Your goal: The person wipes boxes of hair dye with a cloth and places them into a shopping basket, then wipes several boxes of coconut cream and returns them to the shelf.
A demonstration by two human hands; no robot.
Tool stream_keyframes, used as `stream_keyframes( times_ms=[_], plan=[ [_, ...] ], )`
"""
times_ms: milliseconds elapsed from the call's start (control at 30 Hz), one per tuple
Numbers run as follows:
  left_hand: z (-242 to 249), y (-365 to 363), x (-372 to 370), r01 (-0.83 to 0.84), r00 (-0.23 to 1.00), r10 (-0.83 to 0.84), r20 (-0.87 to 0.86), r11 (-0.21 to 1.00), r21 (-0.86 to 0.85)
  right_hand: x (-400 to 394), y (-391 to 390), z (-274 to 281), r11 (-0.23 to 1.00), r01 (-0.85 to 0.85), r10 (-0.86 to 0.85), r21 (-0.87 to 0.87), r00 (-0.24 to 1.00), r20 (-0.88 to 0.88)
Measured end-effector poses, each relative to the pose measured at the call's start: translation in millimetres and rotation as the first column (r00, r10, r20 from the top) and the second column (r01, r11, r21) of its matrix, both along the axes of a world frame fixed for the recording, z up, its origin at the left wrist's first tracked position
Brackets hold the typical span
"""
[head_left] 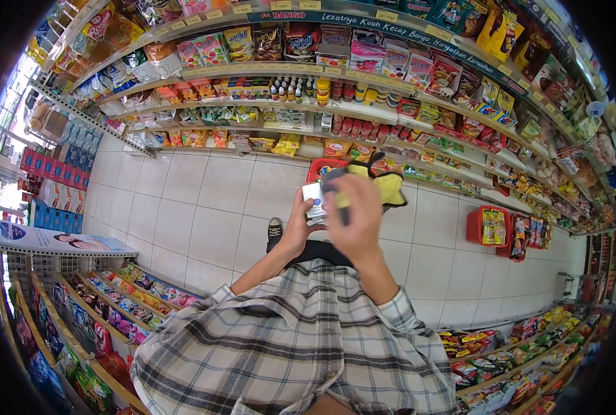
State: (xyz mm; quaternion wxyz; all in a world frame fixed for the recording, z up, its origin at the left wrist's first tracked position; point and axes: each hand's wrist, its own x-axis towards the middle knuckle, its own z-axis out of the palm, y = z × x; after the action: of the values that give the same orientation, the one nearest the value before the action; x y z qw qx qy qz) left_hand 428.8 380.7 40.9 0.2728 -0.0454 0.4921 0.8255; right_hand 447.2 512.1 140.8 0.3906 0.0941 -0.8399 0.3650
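My left hand (298, 223) is closed round a small white box (313, 200) with a blue mark, in front of my body. Close on its right, my right hand (355, 213) is wrapped round a dark object (338, 190), blurred and partly hidden by the fingers. A yellow and black cloth (389, 188) hangs at the far side of the right hand; whether the hand grips it too is unclear. Behind the box, part of a red basket (320, 166) shows.
Shelves of packets and bottles (363, 72) stretch across the front. A red basket (489, 227) with packets stands on the tiled floor (204, 207) at right. Snack racks (107, 304) stand at lower left and lower right. My shoe (275, 229) is below the left hand.
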Motion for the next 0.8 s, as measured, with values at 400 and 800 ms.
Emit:
stream_keyframes(
  times_ms=[400, 800],
  plan=[
    [18.0, -0.1, 1.1, -0.047, 0.995, 0.054, -0.087, 0.996, 0.078, -11.7, 10.1, -41.7, 0.934, -0.019, 0.007, 0.356, 0.999, 0.036],
    [47.9, 2.9, -12.5, -0.135, 0.969, 0.061, 0.240, 0.942, 0.306, 25.3, -3.2, -64.5, 0.961, -0.055, 0.090, 0.273, 0.989, -0.116]
  ],
)
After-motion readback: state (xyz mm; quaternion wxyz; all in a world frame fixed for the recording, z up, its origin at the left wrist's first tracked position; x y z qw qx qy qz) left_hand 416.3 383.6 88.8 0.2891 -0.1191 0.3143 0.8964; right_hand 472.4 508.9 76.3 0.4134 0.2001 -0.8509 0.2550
